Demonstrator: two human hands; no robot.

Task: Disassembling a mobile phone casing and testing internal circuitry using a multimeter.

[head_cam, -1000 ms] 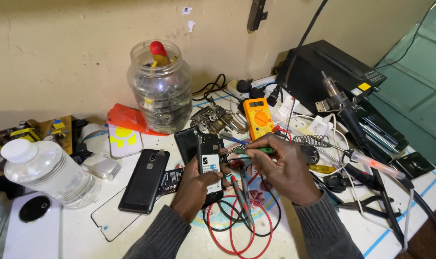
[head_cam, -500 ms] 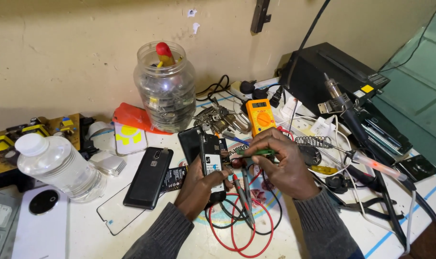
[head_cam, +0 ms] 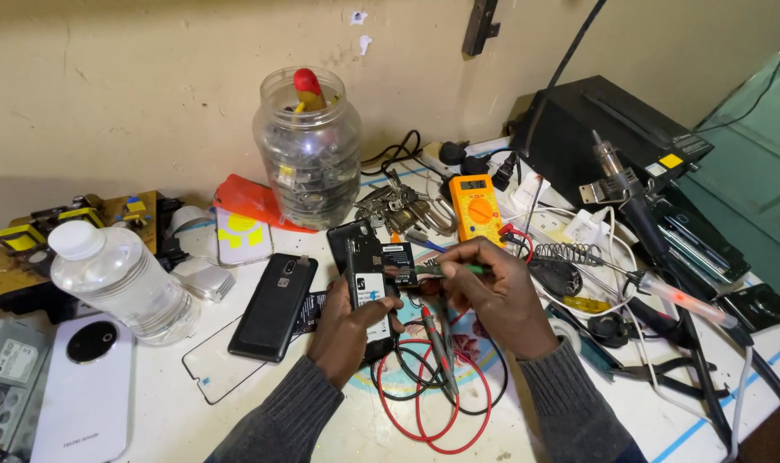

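Hands: your left hand (head_cam: 349,321) grips an opened black phone (head_cam: 368,287) from below, fingers curled round its lower end. Your right hand (head_cam: 493,296) is closed on a thin green-handled tool (head_cam: 452,269), pinched between thumb and fingertips, its tip meeting the phone near a small black battery (head_cam: 398,262) that sits against the phone's right edge. Both sleeves are grey knit.

Surface: a white worktable (head_cam: 261,411) with blue line markings, crowded, set against a plain beige wall (head_cam: 150,94). A teal panel (head_cam: 750,154) shows at far right.

Surrounding items:
- Red and black test leads (head_cam: 424,403), looped on the table right under your hands.
- Second black phone (head_cam: 274,306), lying face down just left of your left hand.
- Clear glass screen panel (head_cam: 214,369), flat, partly under that phone.
- Clear plastic bottle (head_cam: 115,279) with white cap, on its side, left.
- White phone-shaped slab (head_cam: 85,390) with round black patch, lower left.
- Glass jar (head_cam: 308,150) full of small metal parts, a red-handled tool sticking out, behind the held phone.
- Orange multimeter (head_cam: 475,208), just beyond your right hand.
- Black box unit (head_cam: 604,137), rear right, with a hot-air wand (head_cam: 621,184) on its holder.
- Soldering iron (head_cam: 673,296) and pliers (head_cam: 647,369), right, among cables.
- Circuit boards (head_cam: 55,227) with yellow components, far left.

Orientation: the held phone stands with its long axis running away from you, top end toward the jar, open back facing up. The tool lies roughly crosswise to it, handle to the right, tip to the left.
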